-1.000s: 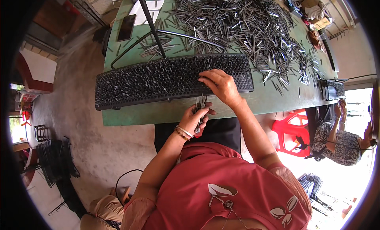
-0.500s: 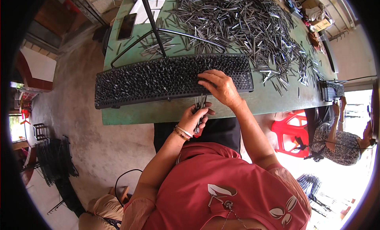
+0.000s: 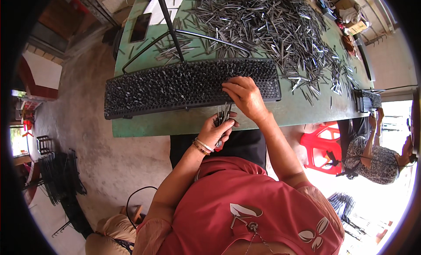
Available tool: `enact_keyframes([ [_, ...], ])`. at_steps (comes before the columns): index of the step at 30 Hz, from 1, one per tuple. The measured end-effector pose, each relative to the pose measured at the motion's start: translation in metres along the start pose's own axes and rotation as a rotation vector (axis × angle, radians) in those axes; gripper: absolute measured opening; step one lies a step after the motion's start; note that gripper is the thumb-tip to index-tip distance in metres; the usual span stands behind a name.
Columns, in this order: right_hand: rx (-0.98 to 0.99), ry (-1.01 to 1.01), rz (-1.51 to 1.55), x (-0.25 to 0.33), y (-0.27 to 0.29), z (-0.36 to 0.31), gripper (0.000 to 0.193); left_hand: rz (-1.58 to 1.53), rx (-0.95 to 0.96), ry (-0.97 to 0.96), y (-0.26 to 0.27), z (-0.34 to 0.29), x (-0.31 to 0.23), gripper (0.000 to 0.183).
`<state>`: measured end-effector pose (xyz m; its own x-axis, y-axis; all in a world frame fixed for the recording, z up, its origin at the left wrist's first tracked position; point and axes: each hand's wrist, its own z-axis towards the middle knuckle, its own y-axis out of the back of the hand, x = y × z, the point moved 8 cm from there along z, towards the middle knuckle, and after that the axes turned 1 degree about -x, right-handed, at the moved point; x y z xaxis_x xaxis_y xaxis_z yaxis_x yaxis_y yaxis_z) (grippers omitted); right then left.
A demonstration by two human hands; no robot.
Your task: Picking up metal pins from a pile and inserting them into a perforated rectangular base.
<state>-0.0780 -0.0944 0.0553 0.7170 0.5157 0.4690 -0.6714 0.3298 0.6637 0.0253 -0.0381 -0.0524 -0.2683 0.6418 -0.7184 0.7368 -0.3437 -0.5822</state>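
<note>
A long black rack (image 3: 144, 95) with rows of round holes lies along the table's near edge. Thin dark pieces fill most of its holes from the left to past the middle; bare holes show at its right end. My left hand (image 3: 215, 133), just below the rack, is closed round a bundle of thin dark metal strips (image 3: 225, 111), their ends pointing up toward the rack. Over the rack, right of its middle, is my right hand (image 3: 244, 96), thumb and fingers pinched together. Whatever sits between those fingertips is too small to make out.
A big heap of dark strips (image 3: 267, 24) covers the far part of the green table (image 3: 175, 124). A black frame (image 3: 172, 33) stands up behind the rack. A phone (image 3: 140, 27) and paper lie far left. At right, another person (image 3: 372, 154) works near a red stool (image 3: 322, 147).
My right hand has shifted very slightly over the rack, its fingertips drawn closer together. The left hand's bundle has tilted a little and stays in almost the same place.
</note>
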Motion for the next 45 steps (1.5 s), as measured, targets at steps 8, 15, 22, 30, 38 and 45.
enact_keyframes([
  [8, -0.036, -0.136, -0.074, -0.006, 0.006, -0.002, 0.016, -0.062, -0.014, 0.029, -0.002, 0.0, -0.005, 0.03],
  [15, 0.041, -0.043, -0.042, 0.002, -0.002, -0.002, 0.015, -0.242, 0.045, 0.034, 0.0, 0.002, -0.003, 0.03],
  [22, 0.18, -0.539, 0.408, -0.009, 0.001, -0.026, 0.019, -0.292, 0.054, -0.001, 0.001, 0.001, -0.009, 0.031],
  [30, 0.16, -0.836, 0.703, -0.028, -0.002, -0.045, 0.021, -0.201, 0.092, 0.006, -0.004, 0.004, -0.009, 0.029],
  [38, -0.105, -0.635, 0.37, -0.045, 0.018, -0.019, 0.02, -0.142, 0.009, 0.071, 0.004, 0.008, 0.001, 0.028],
  [45, -0.089, -0.585, 0.339, -0.049, 0.01, -0.023, 0.019, -0.14, -0.007, 0.067, 0.005, 0.007, 0.003, 0.03],
])
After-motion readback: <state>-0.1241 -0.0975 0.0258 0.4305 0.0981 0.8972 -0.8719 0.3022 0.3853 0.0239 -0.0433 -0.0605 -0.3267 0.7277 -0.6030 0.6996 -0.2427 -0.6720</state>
